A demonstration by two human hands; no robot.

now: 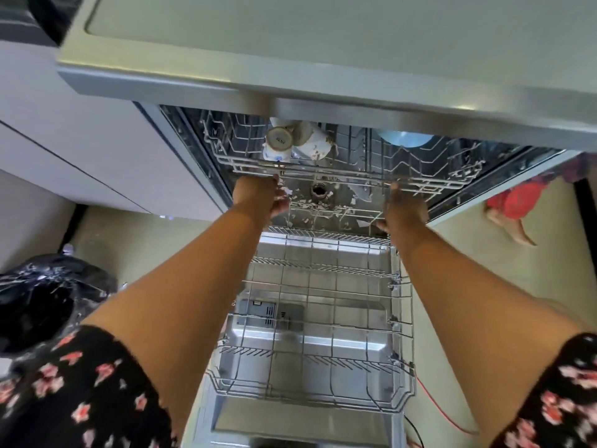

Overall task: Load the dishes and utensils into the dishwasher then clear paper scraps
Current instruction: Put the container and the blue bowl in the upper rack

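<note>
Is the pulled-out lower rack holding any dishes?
No, the lower rack shows only bare wire; the cups sit in the upper rack.

A pale grey countertop (323, 43) with a brushed metal front edge fills the top of the view, and light glints off that edge near its right end. Beyond its left corner is something dark (29, 17), too blurred to name. Plain white cabinet fronts (80, 140) run below on the left, split by a thin dark seam. The floor (500, 270) is dull yellowish beige. At its lower left a shiny black bin bag (42, 302) stands open, and a thin red cable (442, 405) trails at the lower right. Another person's bare foot (513, 229) rests near the right edge.
</note>
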